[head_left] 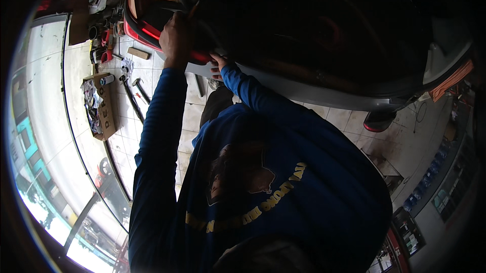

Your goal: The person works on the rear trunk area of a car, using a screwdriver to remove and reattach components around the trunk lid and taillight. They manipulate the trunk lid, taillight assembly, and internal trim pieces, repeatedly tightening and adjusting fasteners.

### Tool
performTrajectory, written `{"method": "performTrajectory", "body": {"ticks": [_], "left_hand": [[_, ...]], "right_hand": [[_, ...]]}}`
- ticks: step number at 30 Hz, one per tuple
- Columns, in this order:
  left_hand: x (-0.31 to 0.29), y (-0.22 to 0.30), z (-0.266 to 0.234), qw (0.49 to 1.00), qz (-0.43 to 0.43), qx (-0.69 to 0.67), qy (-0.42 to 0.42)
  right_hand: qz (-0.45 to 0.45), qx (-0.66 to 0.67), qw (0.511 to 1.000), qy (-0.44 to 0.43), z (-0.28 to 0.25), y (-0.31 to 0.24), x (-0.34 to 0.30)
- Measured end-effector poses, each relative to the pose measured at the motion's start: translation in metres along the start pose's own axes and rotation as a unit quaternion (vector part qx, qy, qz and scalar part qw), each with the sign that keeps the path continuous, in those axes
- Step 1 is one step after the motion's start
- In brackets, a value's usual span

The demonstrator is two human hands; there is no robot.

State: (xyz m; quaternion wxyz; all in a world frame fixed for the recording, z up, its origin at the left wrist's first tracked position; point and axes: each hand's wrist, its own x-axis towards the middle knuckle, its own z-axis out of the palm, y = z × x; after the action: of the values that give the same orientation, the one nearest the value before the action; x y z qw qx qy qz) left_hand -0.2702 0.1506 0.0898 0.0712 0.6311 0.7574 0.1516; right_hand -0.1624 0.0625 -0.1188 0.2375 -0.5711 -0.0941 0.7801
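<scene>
At the corner of a car's body, my left hand (177,37) is closed, seen from its back. A slim, dark tool with an orange-brown part (199,4) sticks up from it; its exact kind is lost in shadow. Just beside this hand is a red tail light (148,31), partly lit and partly covered by the hand. My right hand (218,64) rests at the light's lower end by the grey bumper (283,78), fingers stretched and apart. Blue sleeves cover both arms.
The dark car boot fills the upper right. On the tiled floor to the left lie a cardboard box (105,113) of scraps, a wooden block (138,53) and dark metal bars (131,98). Blue bottles (428,177) line the far right wall.
</scene>
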Motion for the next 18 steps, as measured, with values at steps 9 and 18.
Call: {"method": "performTrajectory", "body": {"ticks": [9,18], "left_hand": [[-0.093,0.052,0.036,0.948,-0.009,-0.249,-0.200],[-0.049,0.090,0.277,0.949,0.172,0.080,-0.252]], "right_hand": [[-0.022,0.370,0.915,-0.159,-0.072,-0.068,-0.085],[-0.091,0.098,0.967,0.219,-0.302,-0.057,0.087]]}}
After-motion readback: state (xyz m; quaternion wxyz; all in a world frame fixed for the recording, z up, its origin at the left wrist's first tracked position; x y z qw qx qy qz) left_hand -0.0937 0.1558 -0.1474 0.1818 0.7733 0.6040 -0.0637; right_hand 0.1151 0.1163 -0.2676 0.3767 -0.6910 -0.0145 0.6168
